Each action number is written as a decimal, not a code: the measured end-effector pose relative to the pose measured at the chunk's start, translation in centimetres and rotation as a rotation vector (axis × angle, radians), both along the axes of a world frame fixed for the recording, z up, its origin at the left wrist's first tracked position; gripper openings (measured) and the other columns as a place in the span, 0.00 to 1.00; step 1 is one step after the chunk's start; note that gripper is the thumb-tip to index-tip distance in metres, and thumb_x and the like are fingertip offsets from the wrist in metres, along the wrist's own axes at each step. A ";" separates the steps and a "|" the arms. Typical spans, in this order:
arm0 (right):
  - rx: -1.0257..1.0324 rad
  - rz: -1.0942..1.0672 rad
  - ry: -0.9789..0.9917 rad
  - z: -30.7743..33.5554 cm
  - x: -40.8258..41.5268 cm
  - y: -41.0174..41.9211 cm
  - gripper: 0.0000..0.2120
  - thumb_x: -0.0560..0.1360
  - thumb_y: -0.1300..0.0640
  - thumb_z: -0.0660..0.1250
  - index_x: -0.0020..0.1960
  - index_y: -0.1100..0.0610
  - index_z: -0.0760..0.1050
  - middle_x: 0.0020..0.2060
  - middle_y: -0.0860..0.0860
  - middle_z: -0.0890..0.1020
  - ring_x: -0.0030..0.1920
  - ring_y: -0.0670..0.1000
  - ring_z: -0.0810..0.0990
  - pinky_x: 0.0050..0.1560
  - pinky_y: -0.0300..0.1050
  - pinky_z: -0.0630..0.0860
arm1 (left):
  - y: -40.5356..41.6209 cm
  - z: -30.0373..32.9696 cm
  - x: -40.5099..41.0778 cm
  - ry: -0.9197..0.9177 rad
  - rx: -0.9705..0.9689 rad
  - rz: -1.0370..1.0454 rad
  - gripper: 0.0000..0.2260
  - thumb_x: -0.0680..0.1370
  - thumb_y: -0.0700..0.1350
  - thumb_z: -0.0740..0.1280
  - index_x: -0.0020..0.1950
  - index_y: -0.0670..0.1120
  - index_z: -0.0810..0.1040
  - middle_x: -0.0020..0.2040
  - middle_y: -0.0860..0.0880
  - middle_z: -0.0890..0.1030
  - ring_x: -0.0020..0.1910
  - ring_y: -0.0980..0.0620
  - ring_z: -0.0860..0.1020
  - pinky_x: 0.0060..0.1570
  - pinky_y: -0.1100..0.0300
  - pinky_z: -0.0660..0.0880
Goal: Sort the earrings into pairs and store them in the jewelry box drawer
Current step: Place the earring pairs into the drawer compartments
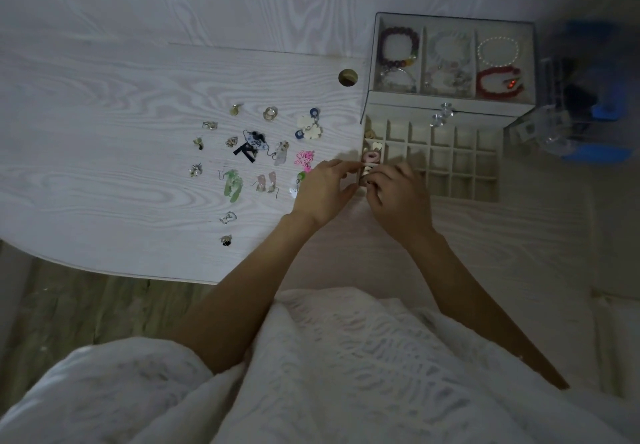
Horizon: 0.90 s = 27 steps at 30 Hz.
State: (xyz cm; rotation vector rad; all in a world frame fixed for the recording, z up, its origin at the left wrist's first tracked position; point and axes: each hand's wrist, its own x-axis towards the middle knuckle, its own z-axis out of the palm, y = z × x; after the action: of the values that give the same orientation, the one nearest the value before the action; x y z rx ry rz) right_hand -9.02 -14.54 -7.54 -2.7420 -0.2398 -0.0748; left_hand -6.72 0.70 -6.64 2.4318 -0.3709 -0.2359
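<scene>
The jewelry box (450,106) stands at the table's right with its gridded drawer (460,166) pulled out. The drawer's left column holds a gold earring (370,133), a white heart earring (376,146) and a pink earring (372,156). My left hand (322,189) and my right hand (398,197) meet over the drawer's front left corner. Both pinch a small pale earring (368,169) between their fingertips. Loose earrings lie on the table to the left, among them a green pair (232,185), a pink pair (304,159) and a dark blue pair (252,145).
The box's top tray holds bracelets, one purple (398,48) and one red (498,81). A round cable hole (347,77) sits in the tabletop left of the box. Clear and blue containers (571,125) crowd the right edge. The table's front edge runs close to my lap.
</scene>
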 end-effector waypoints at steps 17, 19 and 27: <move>-0.169 0.399 0.168 1.5 3.0 13.4 0.20 0.72 0.56 0.69 0.62 0.60 0.72 0.58 0.58 0.76 0.61 0.60 0.70 0.65 0.55 0.64 | 13.8 -0.9 -1.6 -0.122 0.396 0.268 0.18 0.72 0.45 0.70 0.61 0.46 0.76 0.56 0.45 0.81 0.57 0.39 0.72 0.52 0.48 0.67; -0.233 0.357 0.132 1.1 3.6 14.4 0.18 0.72 0.55 0.68 0.60 0.59 0.73 0.58 0.57 0.75 0.62 0.59 0.68 0.63 0.52 0.63 | 13.6 -0.9 -1.0 -0.112 0.380 0.222 0.17 0.71 0.46 0.72 0.58 0.46 0.79 0.52 0.44 0.82 0.53 0.39 0.74 0.49 0.49 0.69; -0.344 0.380 0.033 0.2 3.1 14.2 0.05 0.70 0.57 0.70 0.45 0.55 0.81 0.41 0.52 0.82 0.49 0.55 0.77 0.54 0.48 0.72 | 13.3 -1.2 -0.3 -0.108 0.372 0.197 0.06 0.71 0.44 0.71 0.45 0.45 0.82 0.42 0.42 0.81 0.44 0.39 0.75 0.44 0.49 0.70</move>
State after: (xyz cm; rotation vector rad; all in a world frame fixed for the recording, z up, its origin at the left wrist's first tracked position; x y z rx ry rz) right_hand -5.96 -0.38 -7.35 -2.9726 -0.8271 0.1257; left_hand -7.01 13.99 -7.80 2.8332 -0.1390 -0.0925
